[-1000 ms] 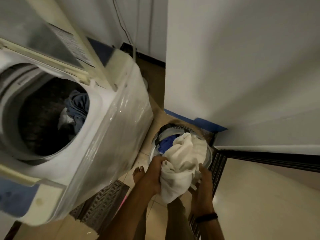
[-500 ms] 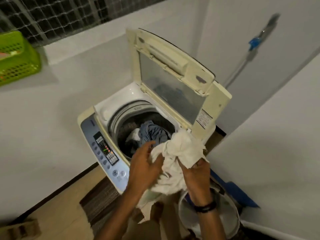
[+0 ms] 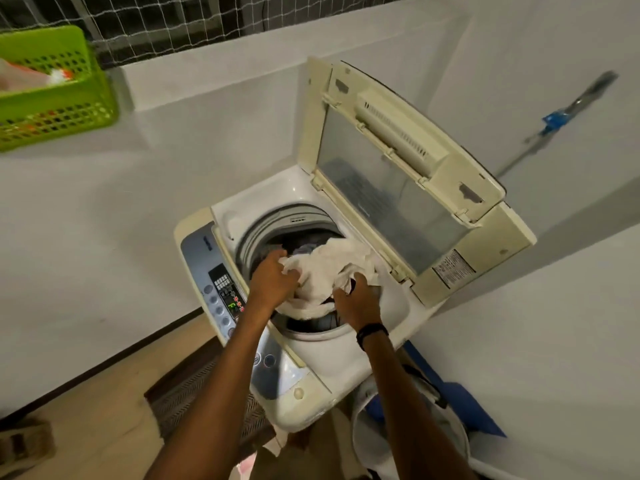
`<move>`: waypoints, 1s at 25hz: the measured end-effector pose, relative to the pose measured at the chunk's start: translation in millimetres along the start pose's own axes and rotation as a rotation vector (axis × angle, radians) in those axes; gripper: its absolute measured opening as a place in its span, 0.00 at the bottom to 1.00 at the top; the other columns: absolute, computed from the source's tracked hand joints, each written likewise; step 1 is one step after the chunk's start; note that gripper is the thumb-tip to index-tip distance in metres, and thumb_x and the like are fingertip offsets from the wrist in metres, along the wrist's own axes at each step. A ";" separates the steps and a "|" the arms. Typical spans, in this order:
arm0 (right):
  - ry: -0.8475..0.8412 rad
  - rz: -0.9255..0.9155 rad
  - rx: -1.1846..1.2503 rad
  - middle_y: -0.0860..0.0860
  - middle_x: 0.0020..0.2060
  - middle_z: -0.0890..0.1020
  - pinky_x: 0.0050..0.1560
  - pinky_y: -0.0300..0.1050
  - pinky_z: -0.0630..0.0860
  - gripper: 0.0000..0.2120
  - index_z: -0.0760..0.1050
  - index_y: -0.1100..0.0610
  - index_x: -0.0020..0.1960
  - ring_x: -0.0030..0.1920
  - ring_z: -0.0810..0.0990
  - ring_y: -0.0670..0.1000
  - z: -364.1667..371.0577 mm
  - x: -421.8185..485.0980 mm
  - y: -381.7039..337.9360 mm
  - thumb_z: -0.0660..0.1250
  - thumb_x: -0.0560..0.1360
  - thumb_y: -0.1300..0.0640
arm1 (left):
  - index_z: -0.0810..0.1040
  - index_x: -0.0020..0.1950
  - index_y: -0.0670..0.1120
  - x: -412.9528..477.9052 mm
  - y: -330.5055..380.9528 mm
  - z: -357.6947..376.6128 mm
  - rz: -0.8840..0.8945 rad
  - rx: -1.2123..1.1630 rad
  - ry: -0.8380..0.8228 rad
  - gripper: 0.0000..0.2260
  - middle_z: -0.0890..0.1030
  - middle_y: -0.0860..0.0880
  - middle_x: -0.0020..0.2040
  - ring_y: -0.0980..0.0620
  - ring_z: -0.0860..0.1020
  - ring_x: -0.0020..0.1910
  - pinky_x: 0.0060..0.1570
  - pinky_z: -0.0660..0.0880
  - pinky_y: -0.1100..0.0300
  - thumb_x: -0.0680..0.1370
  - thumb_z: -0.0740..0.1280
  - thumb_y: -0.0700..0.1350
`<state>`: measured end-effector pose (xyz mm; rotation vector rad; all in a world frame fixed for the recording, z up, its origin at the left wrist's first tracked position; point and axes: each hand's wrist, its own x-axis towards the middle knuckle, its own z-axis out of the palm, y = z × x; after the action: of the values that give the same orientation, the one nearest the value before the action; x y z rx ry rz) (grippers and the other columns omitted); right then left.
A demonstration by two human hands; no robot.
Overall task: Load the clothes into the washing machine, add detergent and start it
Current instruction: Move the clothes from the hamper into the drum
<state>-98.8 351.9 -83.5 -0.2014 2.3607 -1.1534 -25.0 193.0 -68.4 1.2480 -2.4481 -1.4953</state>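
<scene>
cloth white | machine cream | basket green

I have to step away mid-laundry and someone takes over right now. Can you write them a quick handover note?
The left hand and right hand both grip the white cloth, bunched over the drum mouth of the washing machine.
The lid stands open; darker clothes lie in the drum.
The control panel display is lit.
Done: some clothes loaded.
Left: drop this cloth in, check the bucket beside the machine for more, add detergent (none identifiable in view), close lid, start.
</scene>
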 end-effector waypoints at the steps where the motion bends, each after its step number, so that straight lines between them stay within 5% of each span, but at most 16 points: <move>1: 0.007 0.037 -0.108 0.58 0.62 0.78 0.63 0.44 0.71 0.19 0.72 0.61 0.67 0.64 0.76 0.59 -1.6 -0.2 13.5 0.64 0.77 0.58 | 0.73 0.68 0.48 0.6 -5.4 5.3 -0.038 -0.027 -0.011 0.21 0.82 0.46 0.56 0.47 0.81 0.53 0.57 0.78 0.51 0.75 0.69 0.49; 3: 0.057 0.033 -0.240 0.54 0.52 0.82 0.53 0.42 0.73 0.12 0.77 0.59 0.58 0.53 0.81 0.53 -12.4 -10.3 39.5 0.61 0.79 0.55 | 0.75 0.65 0.49 -10.5 -6.9 20.9 -0.092 -0.114 -0.019 0.17 0.83 0.47 0.51 0.49 0.81 0.49 0.52 0.78 0.54 0.76 0.70 0.48; 6: 0.120 0.162 -0.023 0.46 0.44 0.85 0.49 0.44 0.79 0.10 0.80 0.52 0.48 0.44 0.82 0.47 -31.9 -37.2 82.3 0.61 0.76 0.50 | 0.78 0.58 0.50 -46.0 4.6 64.4 -0.036 -0.143 -0.072 0.10 0.82 0.51 0.45 0.53 0.81 0.44 0.40 0.72 0.66 0.77 0.69 0.45; 11: 0.192 0.407 0.071 0.46 0.30 0.79 0.32 0.34 0.69 0.11 0.77 0.54 0.37 0.31 0.76 0.42 -55.5 -87.3 184.4 0.62 0.77 0.59 | 0.81 0.55 0.51 -113.1 10.8 173.8 0.061 0.005 -0.454 0.08 0.82 0.57 0.47 0.57 0.81 0.49 0.47 0.72 0.74 0.77 0.69 0.46; 17: 0.164 0.776 0.301 0.55 0.33 0.83 0.41 0.60 0.81 0.15 0.79 0.58 0.37 0.37 0.82 0.58 -14.8 -107.4 417.8 0.61 0.68 0.47 | 0.80 0.58 0.50 -142.9 -75.0 338.1 -0.089 0.363 -0.783 0.10 0.83 0.51 0.55 0.52 0.80 0.55 0.57 0.77 0.55 0.78 0.67 0.49; 22: 0.036 0.850 0.223 0.58 0.38 0.84 0.47 0.58 0.80 0.13 0.80 0.61 0.42 0.42 0.82 0.60 20.8 -64.8 590.4 0.63 0.75 0.54 | 0.76 0.65 0.46 -106.0 -206.2 504.5 -0.178 0.574 -0.827 0.14 0.79 0.47 0.64 0.49 0.76 0.65 0.63 0.69 0.60 0.81 0.63 0.47; 25: -0.099 0.859 0.007 0.59 0.52 0.83 0.57 0.51 0.76 0.14 0.80 0.62 0.51 0.54 0.80 0.59 38.3 -17.9 689.0 0.59 0.80 0.56 | 0.75 0.68 0.44 -60.9 -308.9 602.7 -0.271 0.520 -0.784 0.17 0.76 0.45 0.68 0.45 0.73 0.68 0.68 0.67 0.58 0.80 0.66 0.47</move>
<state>-6.5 765.3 -628.5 0.6798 1.9939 -0.6939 -28.8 609.6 -605.8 1.2575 -3.4738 -1.7238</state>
